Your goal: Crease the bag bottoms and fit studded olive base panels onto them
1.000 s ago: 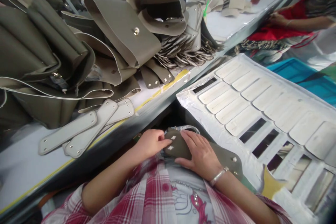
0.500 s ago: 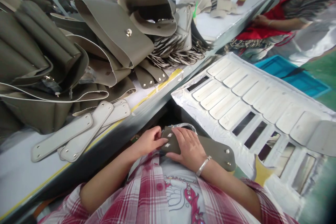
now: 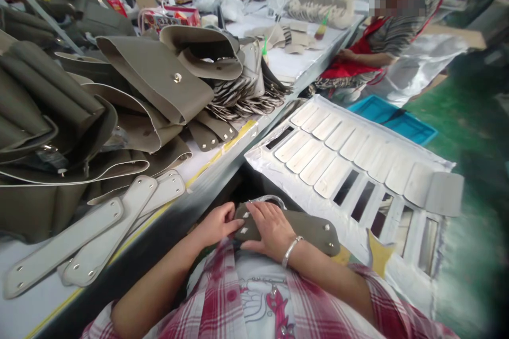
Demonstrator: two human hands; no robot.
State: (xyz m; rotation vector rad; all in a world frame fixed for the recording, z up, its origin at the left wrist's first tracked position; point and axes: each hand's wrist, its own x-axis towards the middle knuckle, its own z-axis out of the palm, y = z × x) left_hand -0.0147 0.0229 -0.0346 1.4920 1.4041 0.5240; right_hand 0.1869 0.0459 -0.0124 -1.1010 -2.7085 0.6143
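White worktable (image 3: 35, 310), round-ended olive-brown strap (image 3: 306, 225), shiny metal studs (image 3: 326, 227)

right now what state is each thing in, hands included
left hand: curled, thumb at the olive strap's end
right hand: laid across the olive strap
olive strap: metal fittings on both ends
bracelet: worn on the right wrist
pale straps: overlapping on the table
white panel: some slots covered, others uncovered
large olive piece: bent over, metal fitting attached
blue crate: open side up
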